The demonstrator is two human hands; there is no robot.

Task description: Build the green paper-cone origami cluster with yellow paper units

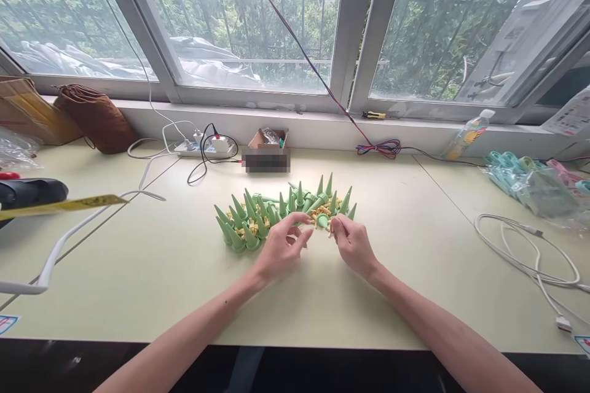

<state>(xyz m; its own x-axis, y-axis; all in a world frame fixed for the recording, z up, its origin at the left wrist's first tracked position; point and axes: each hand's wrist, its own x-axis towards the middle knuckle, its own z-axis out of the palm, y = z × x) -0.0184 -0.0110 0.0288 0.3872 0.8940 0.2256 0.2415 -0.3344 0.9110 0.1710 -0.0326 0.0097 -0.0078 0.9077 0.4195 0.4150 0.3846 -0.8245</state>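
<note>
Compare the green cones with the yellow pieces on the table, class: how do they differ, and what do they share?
The green cones taper smoothly to a point; the yellow pieces look irregular. The cones are clearly larger than the yellow pieces. Many cones stand point up, while yellow pieces lie in the gaps between them. Both are mixed together in one spread on the table.

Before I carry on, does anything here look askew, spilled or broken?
A few green cones lie tipped toward the back, though most stand upright. The white cable at right sprawls in loose loops. I see no spill or breakage.
</note>
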